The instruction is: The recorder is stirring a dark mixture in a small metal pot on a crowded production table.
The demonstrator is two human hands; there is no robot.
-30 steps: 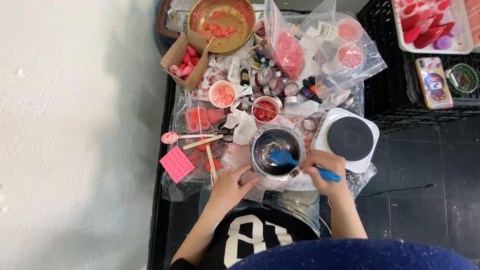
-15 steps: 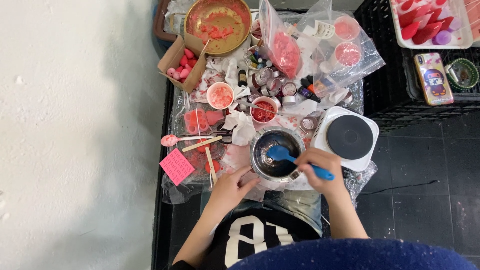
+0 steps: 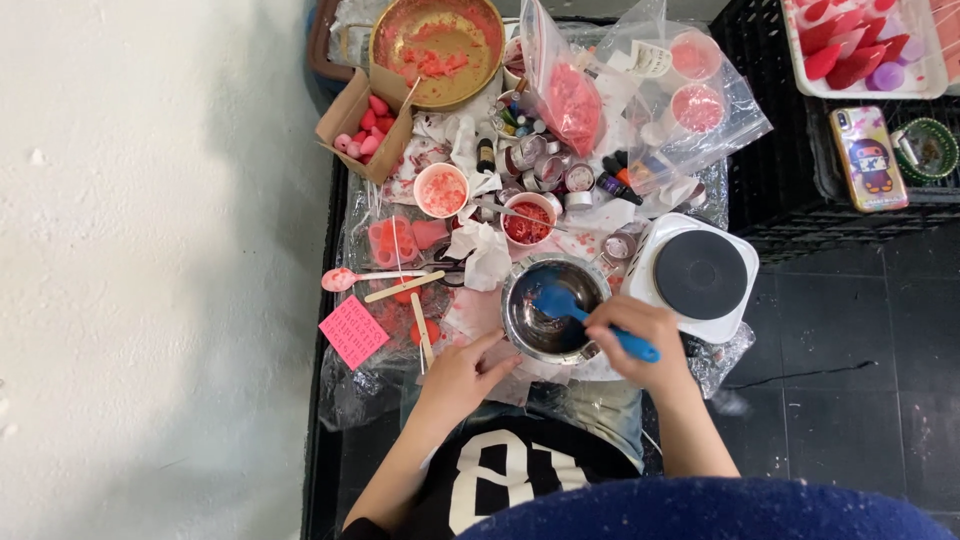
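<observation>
We take the steel bowl [image 3: 553, 309] as our landmark, sitting near the front edge of the cluttered desk [image 3: 345, 385], just in front of our lap. Our right hand [image 3: 640, 340] is closed around the handle of a blue spatula [image 3: 590, 318], at the bowl's right rim, and the spatula's blade reaches down inside the bowl. Our left hand [image 3: 462, 372] rests at the bowl's lower left, fingers loosely spread and holding nothing, the fingertips touching or nearly touching the rim; we cannot tell which. Directly right of the bowl stands a white hot plate with a round black top [image 3: 697, 275], just beside it. Left of the bowl lie two wooden sticks [image 3: 412, 303], a pink spoon [image 3: 345, 279] and, further toward the desk's edge, a pink sticky note [image 3: 352, 331]. Behind the bowl sit a small white cup of red bits [image 3: 527, 220] and, to its left, a cup of paler pink stuff [image 3: 441, 189], with crumpled white tissue [image 3: 487, 255] between them and the bowl. Far behind the bowl we see a brass-coloured pan [image 3: 437, 45] smeared with pink, a cardboard box of pink pieces [image 3: 364, 122] to its left, and clear plastic bags [image 3: 640, 90] to its right. Well to the right of the bowl, on a black crate, lies a phone [image 3: 868, 158].
</observation>
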